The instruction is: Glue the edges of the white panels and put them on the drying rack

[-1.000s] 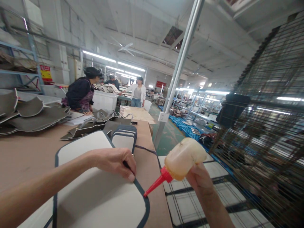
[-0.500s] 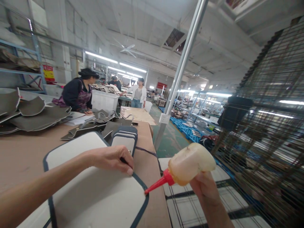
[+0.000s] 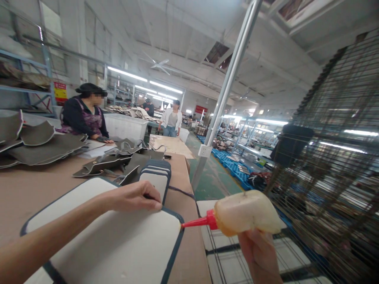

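My left hand (image 3: pixel 137 197) is closed in a pinch on the far edge of a cream panel (image 3: pixel 124 240) with a dark blue border. The panel is tilted above the table and lies over another pale panel (image 3: pixel 77 197). In my right hand (image 3: pixel 259 252) is a translucent squeeze bottle (image 3: pixel 245 213) with amber residue around its neck. Its red nozzle (image 3: pixel 198 223) points left, the tip at the panel's right corner on the dark border. Just beyond my left hand stands a stack of smaller dark-edged panels (image 3: pixel 155 177).
The brown-covered table (image 3: pixel 17 197) carries grey-brown bag pieces (image 3: pixel 59 148) at the far left. A co-worker (image 3: pixel 84 114) is at its far side, and a person in a white jacket (image 3: pixel 173 118) stands farther back. A wire rack (image 3: pixel 325 165) holding pale panels is at the right, a metal post (image 3: pixel 220 102) ahead.
The panel has turned slightly with my left hand, which moved a little left. The bottle is more level, its tip slightly higher along the edge. The white-jacketed person's outstretched arm has come down.
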`<action>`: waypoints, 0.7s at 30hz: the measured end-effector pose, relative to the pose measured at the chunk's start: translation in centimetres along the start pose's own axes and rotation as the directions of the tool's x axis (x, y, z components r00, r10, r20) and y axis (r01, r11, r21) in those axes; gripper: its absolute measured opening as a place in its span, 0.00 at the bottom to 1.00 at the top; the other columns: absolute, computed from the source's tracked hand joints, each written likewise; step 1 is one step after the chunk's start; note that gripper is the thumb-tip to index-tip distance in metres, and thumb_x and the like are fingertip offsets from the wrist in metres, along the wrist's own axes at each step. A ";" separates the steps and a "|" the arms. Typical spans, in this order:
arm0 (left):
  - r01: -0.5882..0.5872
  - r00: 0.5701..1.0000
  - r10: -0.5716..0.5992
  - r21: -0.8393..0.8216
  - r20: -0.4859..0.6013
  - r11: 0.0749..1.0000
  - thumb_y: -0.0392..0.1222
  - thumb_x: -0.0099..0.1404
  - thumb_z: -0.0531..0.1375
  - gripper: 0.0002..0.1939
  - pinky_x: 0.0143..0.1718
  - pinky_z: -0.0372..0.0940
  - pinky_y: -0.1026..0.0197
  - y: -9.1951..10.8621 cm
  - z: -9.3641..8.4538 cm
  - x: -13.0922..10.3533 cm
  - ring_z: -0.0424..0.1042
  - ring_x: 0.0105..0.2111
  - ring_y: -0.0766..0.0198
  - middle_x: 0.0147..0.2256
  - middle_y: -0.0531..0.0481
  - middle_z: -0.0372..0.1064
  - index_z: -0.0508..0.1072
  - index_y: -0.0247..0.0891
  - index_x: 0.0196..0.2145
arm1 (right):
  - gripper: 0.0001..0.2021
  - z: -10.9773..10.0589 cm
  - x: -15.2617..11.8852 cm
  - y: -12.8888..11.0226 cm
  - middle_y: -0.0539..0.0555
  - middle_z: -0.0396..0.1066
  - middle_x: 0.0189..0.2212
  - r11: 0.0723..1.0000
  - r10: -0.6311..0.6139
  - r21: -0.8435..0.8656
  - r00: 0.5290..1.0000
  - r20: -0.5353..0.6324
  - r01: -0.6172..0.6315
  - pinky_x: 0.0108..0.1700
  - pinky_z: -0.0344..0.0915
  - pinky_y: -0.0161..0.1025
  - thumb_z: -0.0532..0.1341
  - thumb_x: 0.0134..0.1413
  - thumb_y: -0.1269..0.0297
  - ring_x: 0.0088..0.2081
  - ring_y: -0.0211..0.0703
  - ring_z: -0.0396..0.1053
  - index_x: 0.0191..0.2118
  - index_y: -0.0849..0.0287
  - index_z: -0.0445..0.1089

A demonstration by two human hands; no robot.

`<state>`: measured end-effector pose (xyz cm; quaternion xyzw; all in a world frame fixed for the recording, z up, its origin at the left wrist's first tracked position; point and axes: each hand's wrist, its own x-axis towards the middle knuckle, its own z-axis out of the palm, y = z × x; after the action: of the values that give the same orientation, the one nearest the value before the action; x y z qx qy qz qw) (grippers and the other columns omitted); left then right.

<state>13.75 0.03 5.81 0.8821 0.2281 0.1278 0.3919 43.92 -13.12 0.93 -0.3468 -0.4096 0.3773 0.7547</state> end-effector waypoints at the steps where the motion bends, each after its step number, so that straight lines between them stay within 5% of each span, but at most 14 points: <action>1: 0.003 1.000 -0.003 0.001 -0.009 1.000 0.56 0.63 0.57 0.23 0.24 0.49 0.65 -0.1 0.0 0.0 0.54 0.24 0.68 0.21 0.55 0.55 0.70 0.33 0.23 | 0.31 -0.2 0.0 0.1 0.53 0.77 0.47 1.000 0.000 -0.010 1.000 0.000 0.000 0.58 0.64 0.56 0.70 0.39 0.56 0.55 0.62 0.67 0.54 0.42 0.69; 14: 0.075 0.996 -0.077 -0.055 -0.054 0.996 0.58 0.62 0.57 0.23 0.23 0.44 0.64 -1.9 0.1 0.1 0.50 0.23 0.69 0.20 0.57 0.49 0.66 0.34 0.21 | 0.38 0.9 -0.4 1.0 0.55 0.76 0.48 0.999 0.031 0.012 0.992 -0.120 -0.029 0.54 0.67 0.60 0.72 0.27 0.56 0.54 0.68 0.68 0.54 0.43 0.69; 21: 0.097 0.992 -0.102 -0.075 -0.076 0.992 0.58 0.62 0.57 0.23 0.23 0.42 0.63 -2.5 0.0 0.1 0.47 0.23 0.70 0.21 0.58 0.46 0.64 0.36 0.21 | 0.37 -0.5 -0.9 2.3 0.54 0.77 0.47 0.998 0.057 0.033 0.988 -0.144 -0.053 0.52 0.70 0.58 0.73 0.28 0.56 0.52 0.66 0.70 0.52 0.42 0.69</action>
<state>13.07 1.58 3.97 0.8493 0.2825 0.1512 0.4195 43.34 -12.85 -1.48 -0.3734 -0.3386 0.3777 0.7767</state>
